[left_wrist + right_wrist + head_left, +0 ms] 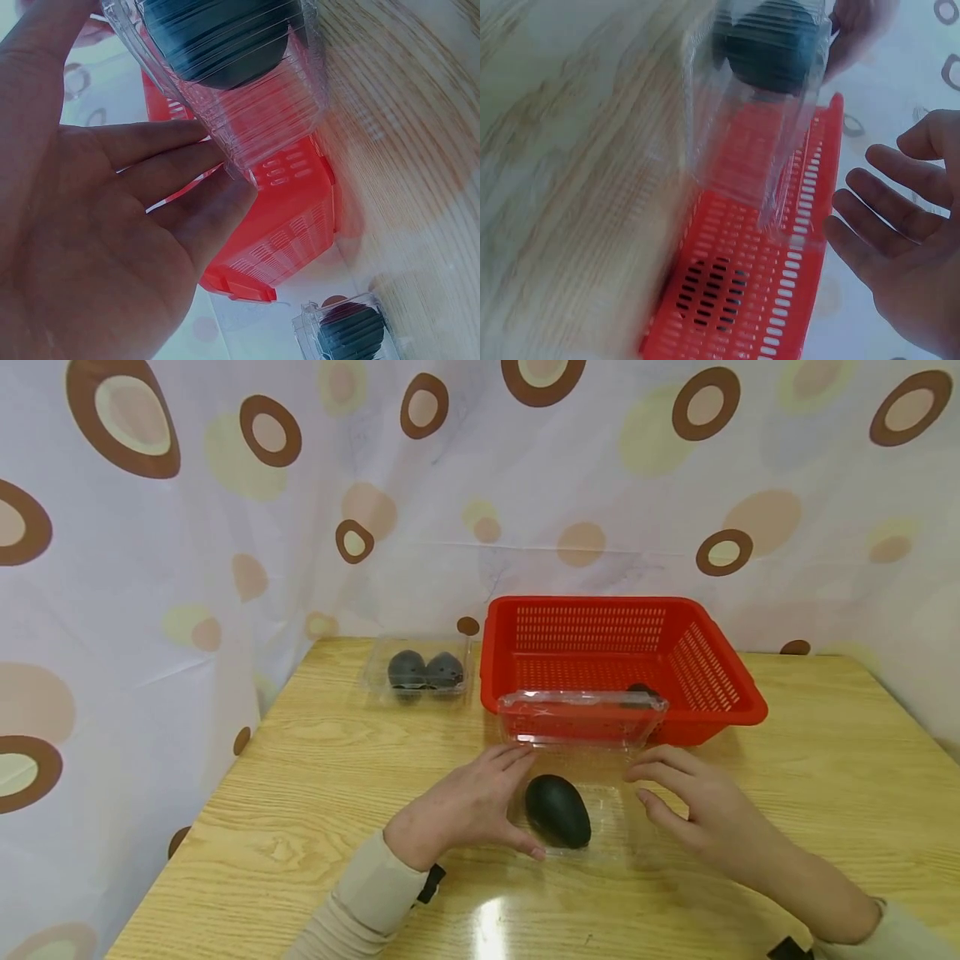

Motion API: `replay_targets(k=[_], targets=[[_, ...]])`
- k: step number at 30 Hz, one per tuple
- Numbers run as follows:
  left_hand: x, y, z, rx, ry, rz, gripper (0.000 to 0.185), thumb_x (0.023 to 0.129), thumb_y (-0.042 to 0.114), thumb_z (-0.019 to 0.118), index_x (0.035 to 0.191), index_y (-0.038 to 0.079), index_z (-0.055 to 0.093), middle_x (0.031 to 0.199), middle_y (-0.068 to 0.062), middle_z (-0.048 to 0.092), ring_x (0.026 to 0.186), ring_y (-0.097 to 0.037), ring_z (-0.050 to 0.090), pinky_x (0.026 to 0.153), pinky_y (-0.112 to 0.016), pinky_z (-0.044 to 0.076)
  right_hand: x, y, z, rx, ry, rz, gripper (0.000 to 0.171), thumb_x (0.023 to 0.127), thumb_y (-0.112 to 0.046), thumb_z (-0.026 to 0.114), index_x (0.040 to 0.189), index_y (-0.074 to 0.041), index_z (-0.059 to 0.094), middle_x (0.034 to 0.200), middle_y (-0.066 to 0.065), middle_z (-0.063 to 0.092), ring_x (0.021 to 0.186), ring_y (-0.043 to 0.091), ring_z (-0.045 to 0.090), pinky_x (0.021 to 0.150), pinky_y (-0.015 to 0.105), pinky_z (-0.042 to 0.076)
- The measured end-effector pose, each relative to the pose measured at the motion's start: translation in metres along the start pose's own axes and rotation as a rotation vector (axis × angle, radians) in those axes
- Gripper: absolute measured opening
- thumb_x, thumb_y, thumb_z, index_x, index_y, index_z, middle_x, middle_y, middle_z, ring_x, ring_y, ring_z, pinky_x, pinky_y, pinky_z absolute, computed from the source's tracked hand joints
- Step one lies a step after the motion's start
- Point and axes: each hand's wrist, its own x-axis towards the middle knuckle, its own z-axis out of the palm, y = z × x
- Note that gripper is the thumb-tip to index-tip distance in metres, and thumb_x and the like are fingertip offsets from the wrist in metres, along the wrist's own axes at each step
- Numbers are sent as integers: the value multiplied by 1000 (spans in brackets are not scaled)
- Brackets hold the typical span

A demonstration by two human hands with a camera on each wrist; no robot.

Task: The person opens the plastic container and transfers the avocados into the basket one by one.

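A dark avocado (pixel 557 812) lies toward the left side of a clear plastic clamshell box (pixel 609 831) on the table. The box's lid (pixel 577 720) stands raised at the back, overlapping a red basket in the head view. My left hand (pixel 480 802) spans the box's left side, thumb toward the front corner and the other fingers, nearly straight, at its edge. Off the right side hovers my right hand (pixel 693 814), fingers loosely bent and apart, with nothing in it. Seen from the left wrist, the avocado (pixel 225 45) shows through the ribbed plastic.
Behind the box stands the red basket (pixel 731 714), with a dark avocado (pixel 640 692) inside, partly hidden by the lid. Another clear box (pixel 378 675) holding dark avocados sits at the back left. A patterned curtain (pixel 465 468) hangs behind the wooden table (pixel 315 760).
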Motion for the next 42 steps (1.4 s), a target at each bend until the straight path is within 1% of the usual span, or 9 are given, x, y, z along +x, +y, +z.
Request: replay_targets(k=[10, 14, 17, 19, 28, 31, 36, 39, 42], targets=[[0, 0, -1, -7, 0, -3, 116, 71, 68, 76, 157, 8, 27, 163, -6, 28, 150, -24, 28, 121, -37, 32, 11, -8, 21, 20, -80, -69, 40, 79, -8, 79, 117, -17, 67, 118, -6, 62, 103, 11, 63, 97, 3, 40], [1, -1, -1, -15, 26, 22, 117, 70, 68, 77, 158, 9, 25, 163, -5, 28, 150, -24, 29, 120, -38, 34, 15, -11, 28, 12, -130, -75, 42, 80, -13, 80, 120, -14, 66, 125, 1, 62, 111, 16, 62, 92, 24, 55], [1, -2, 0, -19, 45, 43, 118, 70, 68, 77, 158, 11, 24, 163, -4, 29, 149, -25, 30, 119, -39, 35, 18, -13, 32, 24, -178, -65, 45, 81, -17, 80, 123, -13, 65, 130, 2, 61, 116, 19, 60, 89, 43, 59], [2, -2, 1, -22, 47, 47, 118, 70, 69, 76, 158, 12, 24, 163, -3, 29, 149, -25, 30, 119, -39, 36, 20, -13, 35, 38, -205, -55, 45, 82, -18, 80, 124, -13, 65, 132, 3, 60, 119, 21, 60, 91, 45, 58], [2, -1, 1, 1, 41, 47, 119, 70, 70, 76, 158, 10, 23, 163, -6, 29, 149, -25, 30, 120, -37, 34, 25, -14, 45, 89, -391, 70, 50, 90, -26, 73, 135, -14, 57, 140, 4, 57, 126, 26, 58, 99, 50, 53], [2, -1, 0, 13, 25, 40, 118, 71, 70, 75, 158, 9, 24, 163, -6, 29, 149, -25, 29, 120, -37, 34, 27, -13, 48, 110, -431, 67, 52, 92, -27, 71, 139, -15, 54, 142, 4, 56, 127, 25, 57, 100, 49, 53], [2, 0, 0, 41, 0, 19, 116, 72, 72, 72, 157, 8, 26, 163, -7, 29, 150, -25, 28, 121, -36, 33, 30, -10, 51, 146, -491, 30, 50, 95, -19, 66, 143, -20, 52, 148, 3, 50, 131, 24, 54, 101, 48, 52], [2, -1, 0, 37, -2, 19, 117, 72, 72, 72, 157, 9, 25, 163, -7, 28, 150, -25, 28, 120, -36, 33, 31, -9, 51, 189, -528, 64, 49, 96, -16, 64, 143, -21, 51, 150, 3, 48, 133, 24, 52, 103, 49, 50], [2, -2, 1, 33, 5, 20, 117, 72, 72, 72, 157, 9, 25, 163, -6, 29, 150, -24, 28, 120, -36, 33, 34, -8, 52, 225, -543, 105, 47, 97, -21, 64, 141, -21, 50, 147, 1, 50, 131, 23, 53, 104, 50, 49]])
